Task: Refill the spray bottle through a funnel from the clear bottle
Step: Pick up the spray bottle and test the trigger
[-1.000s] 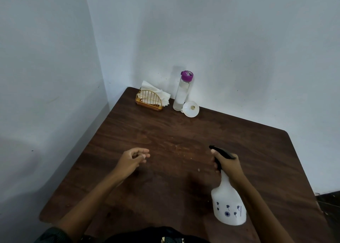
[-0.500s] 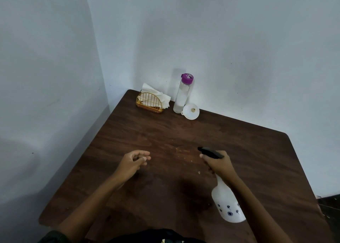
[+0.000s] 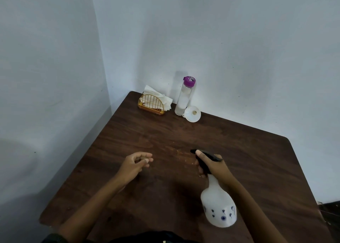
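**Spray bottle in right hand, lower right of frame; clear bottle and funnel sitting at the far table edge**

The spray bottle (image 3: 219, 206) is showing in the lower right of the frame: white translucent body, small blue flower prints around the wide base. It is tilting, with the base toward the bottom edge of the frame and the neck pointing up toward centre. Its black trigger head (image 3: 206, 155) is on, nozzle pointing left. I cannot tell whether the base is touching the table.

The right hand (image 3: 213, 166) is gripping the bottle at the neck, fingers wrapping round just under the trigger head and the thumb lying on top of it.

The left hand (image 3: 134, 164) is hovering left of centre, level with the right hand and apart from it. It is holding nothing, with fingers loosely curling and fingertips near the thumb.

The clear bottle (image 3: 184, 97) is standing upright at upper centre, against the wall, with its purple cap (image 3: 189, 81) on. The white funnel (image 3: 192, 114) is lying on its side just right of the bottle's base, mouth facing the camera. I cannot tell whether the two are touching.

A gold wire napkin holder (image 3: 151, 105) with white napkins (image 3: 158, 97) is sitting left of the clear bottle, in the table's far corner.

Everything is resting on a dark brown wooden table (image 3: 165, 136), which is pushing into a corner of pale walls (image 3: 239, 40).
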A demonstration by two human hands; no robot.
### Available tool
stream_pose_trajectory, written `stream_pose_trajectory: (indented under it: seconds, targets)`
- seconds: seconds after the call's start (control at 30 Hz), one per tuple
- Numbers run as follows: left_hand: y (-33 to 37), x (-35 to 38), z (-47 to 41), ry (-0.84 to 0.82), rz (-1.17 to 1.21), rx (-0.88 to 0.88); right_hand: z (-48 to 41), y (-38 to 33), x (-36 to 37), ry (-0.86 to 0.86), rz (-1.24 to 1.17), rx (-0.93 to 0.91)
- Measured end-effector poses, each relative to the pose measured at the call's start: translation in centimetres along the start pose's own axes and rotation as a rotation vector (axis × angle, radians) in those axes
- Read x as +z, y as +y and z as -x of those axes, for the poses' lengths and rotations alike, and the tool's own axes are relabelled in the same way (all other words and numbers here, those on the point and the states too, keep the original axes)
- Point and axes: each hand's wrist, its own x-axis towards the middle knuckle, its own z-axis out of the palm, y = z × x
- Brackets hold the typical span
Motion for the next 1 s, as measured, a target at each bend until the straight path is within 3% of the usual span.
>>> stream_pose_trajectory:
  seconds: [0.07, 0.13, 0.27, 0.5, 0.63, 0.8, 1.0]
  targets:
    - [1.3, 0.9, 0.6, -0.056, 0.04, 0.056, 1.0, -0.8, 0.1, -0.21, -0.078, -0.011]
    - [3.1, 2.4, 1.2, -0.144, 0.096, 0.134, 1.7, -1.2, 0.6, -0.279, -0.142, -0.017]
    - [5.5, 5.2, 1.7, -0.251, 0.201, 0.228, 2.1, -1.8, 1.6, -0.287, -0.186, -0.078]
    - [7.1, 6.6, 1.5, -0.157, 0.186, 0.41, 2.5, -2.1, 2.2, -0.32, -0.234, -0.068]
    - [7.8, 7.0, 1.6, -0.157, 0.213, 0.399, 2.8, -3.1, 2.9, -0.315, -0.237, -0.128]
    - [9.2, 6.5, 0.6, -0.066, 0.015, 0.457, 2.8, -4.6, 3.9, -0.292, -0.175, -0.228]
    - [10.4, 5.3, 0.5, -0.161, 0.002, 0.531, 2.7, -5.0, 3.6, -0.212, -0.208, -0.281]
